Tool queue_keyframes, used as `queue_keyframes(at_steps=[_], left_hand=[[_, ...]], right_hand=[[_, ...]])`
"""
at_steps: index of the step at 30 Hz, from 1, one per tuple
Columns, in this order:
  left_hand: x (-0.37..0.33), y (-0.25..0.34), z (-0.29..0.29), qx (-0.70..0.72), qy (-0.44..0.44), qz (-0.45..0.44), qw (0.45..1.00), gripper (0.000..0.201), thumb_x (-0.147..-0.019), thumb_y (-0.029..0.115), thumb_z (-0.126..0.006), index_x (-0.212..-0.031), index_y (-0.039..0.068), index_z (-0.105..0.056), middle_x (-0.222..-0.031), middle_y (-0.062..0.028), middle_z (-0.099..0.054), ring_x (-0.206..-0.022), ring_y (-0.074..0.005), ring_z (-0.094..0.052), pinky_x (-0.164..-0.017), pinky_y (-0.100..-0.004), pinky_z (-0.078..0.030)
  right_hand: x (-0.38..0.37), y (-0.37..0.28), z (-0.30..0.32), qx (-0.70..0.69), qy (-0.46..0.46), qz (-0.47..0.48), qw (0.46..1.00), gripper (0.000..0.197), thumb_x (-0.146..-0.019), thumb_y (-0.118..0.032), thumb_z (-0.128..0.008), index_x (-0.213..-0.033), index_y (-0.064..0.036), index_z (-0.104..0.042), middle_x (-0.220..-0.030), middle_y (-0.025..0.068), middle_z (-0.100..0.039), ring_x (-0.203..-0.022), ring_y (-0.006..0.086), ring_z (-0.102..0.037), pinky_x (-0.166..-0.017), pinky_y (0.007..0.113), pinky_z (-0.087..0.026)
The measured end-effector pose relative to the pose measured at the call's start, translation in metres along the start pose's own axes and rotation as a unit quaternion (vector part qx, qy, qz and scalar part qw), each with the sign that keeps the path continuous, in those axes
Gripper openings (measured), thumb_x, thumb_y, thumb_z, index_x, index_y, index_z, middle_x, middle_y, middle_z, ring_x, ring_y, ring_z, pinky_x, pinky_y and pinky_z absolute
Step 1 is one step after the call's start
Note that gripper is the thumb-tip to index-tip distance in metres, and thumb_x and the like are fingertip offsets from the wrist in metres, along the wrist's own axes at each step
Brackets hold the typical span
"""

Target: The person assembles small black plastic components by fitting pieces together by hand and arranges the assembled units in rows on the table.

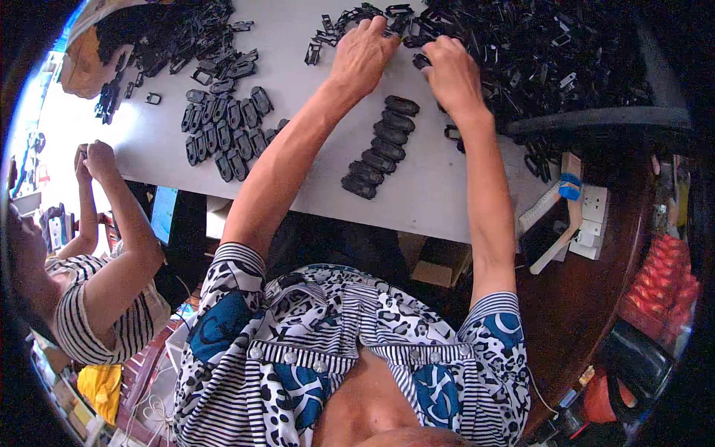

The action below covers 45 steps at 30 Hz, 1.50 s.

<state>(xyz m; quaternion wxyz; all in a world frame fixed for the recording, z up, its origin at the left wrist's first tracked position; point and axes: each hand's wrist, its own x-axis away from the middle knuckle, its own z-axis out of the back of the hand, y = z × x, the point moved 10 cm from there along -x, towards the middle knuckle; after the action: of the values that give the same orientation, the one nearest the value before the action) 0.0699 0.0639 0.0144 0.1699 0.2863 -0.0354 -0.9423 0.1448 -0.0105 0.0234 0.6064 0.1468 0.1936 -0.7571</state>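
White table [432, 186] | our left hand [365, 54] was at loose pieces [313, 52], right hand [453, 74] beside black part [421, 61]; couldn't tell either grip | we judged it light, stiff, slick: pinch long sides

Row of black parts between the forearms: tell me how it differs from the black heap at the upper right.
The row is one slanting line of parts laid side by side, whereas the heap is a jumble pointing every way. The row holds under ten pieces; the heap, far too many to count. The row has bare table on both sides, while the heap spreads beside the right hand. Both are mainly dark pieces.
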Motion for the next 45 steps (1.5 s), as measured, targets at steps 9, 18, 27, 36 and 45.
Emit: queue_keyframes(at_steps=[9,18,27,36,45], left_hand=[[0.005,-0.013,0.009,0.125,0.036,0.061,0.99,0.017,-0.076,0.003,-0.068,-0.093,0.004,-0.067,-0.091,-0.0124,-0.061,-0.082,-0.0267,-0.064,-0.072,-0.0373,-0.052],[0.041,-0.035,-0.026,0.559,-0.024,0.317,0.766,0.031,-0.082,-0.005,-0.063,-0.112,0.002,-0.059,-0.077,-0.0077,-0.062,-0.069,-0.0144,-0.063,-0.061,-0.027,-0.052],[0.03,-0.019,-0.015,0.268,-0.061,0.145,0.95,0.031,-0.073,0.011,-0.078,-0.103,0.01,-0.071,-0.09,-0.0109,-0.062,-0.079,-0.0246,-0.063,-0.071,-0.0351,-0.051],[0.033,-0.011,-0.004,0.142,-0.007,0.091,0.986,0.037,-0.067,0.021,-0.08,-0.103,0.016,-0.075,-0.095,-0.0104,-0.059,-0.094,-0.03,-0.054,-0.085,-0.0391,-0.046],[0.037,-0.024,-0.006,0.209,0.01,0.121,0.97,0.036,-0.063,0.012,-0.082,-0.098,0.009,-0.074,-0.096,-0.0118,-0.062,-0.095,-0.0316,-0.058,-0.083,-0.0398,-0.047]], right_hand=[[0.001,-0.007,0.002,-0.009,0.017,0.011,1.0,0.013,-0.077,-0.011,-0.068,-0.087,-0.0038,-0.064,-0.09,0.0125,-0.062,-0.092,0.0319,-0.06,-0.079,0.042,-0.05],[0.013,0.002,0.002,-0.147,-0.055,-0.084,0.984,0.026,-0.083,-0.016,-0.068,-0.104,-0.003,-0.062,-0.103,0.0144,-0.065,-0.1,0.0336,-0.061,-0.084,0.043,-0.049],[0.015,0.004,-0.004,-0.235,-0.043,-0.074,0.968,0.025,-0.083,-0.012,-0.067,-0.103,0.0002,-0.06,-0.103,0.0175,-0.064,-0.098,0.0368,-0.062,-0.083,0.043,-0.049],[0.01,-0.017,0.0,-0.176,-0.045,-0.003,0.983,0.025,-0.074,-0.003,-0.072,-0.099,-0.0021,-0.067,-0.093,0.0157,-0.062,-0.092,0.0352,-0.062,-0.081,0.043,-0.05],[0.004,-0.026,-0.006,-0.162,-0.045,0.027,0.985,0.02,-0.072,0.002,-0.073,-0.091,-0.0006,-0.067,-0.091,0.0173,-0.06,-0.091,0.0357,-0.062,-0.08,0.042,-0.051]])
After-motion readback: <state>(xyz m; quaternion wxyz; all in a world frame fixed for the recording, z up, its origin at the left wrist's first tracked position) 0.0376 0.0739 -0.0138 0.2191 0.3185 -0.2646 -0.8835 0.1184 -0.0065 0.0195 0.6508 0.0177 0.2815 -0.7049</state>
